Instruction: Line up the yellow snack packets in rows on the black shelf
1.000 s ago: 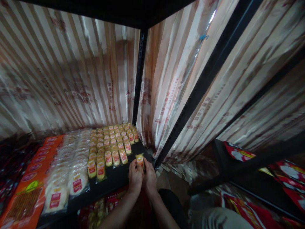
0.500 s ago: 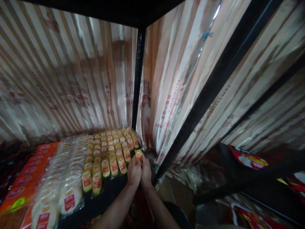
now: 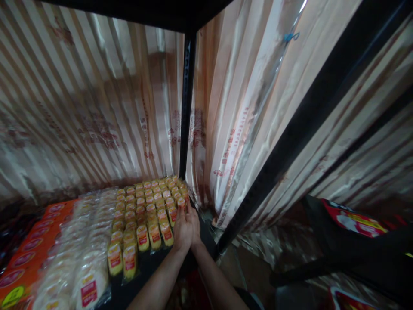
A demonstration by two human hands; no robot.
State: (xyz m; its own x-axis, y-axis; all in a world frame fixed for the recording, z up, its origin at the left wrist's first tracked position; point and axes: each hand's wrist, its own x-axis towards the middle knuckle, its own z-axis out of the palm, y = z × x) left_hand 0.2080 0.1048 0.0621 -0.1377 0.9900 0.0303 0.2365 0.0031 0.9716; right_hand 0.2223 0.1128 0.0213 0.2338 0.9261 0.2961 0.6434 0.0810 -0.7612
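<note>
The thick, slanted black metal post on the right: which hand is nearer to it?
The right. The right hand is left of the slanted post; the left hand is farther left, beside the right hand.

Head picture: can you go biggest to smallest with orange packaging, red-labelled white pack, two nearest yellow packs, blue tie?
Orange packaging
Red-labelled white pack
Two nearest yellow packs: these look alike, so not ranked
Blue tie

Dim light filters through pinkish-white pleated sheeting [image 3: 129,94], glaring white along a narrow slit [image 3: 302,6] at upper right. Clear plastic wrappers [image 3: 93,262] glint faintly; the lower right sinks into shadow, its edges stretched and blurred.
</note>
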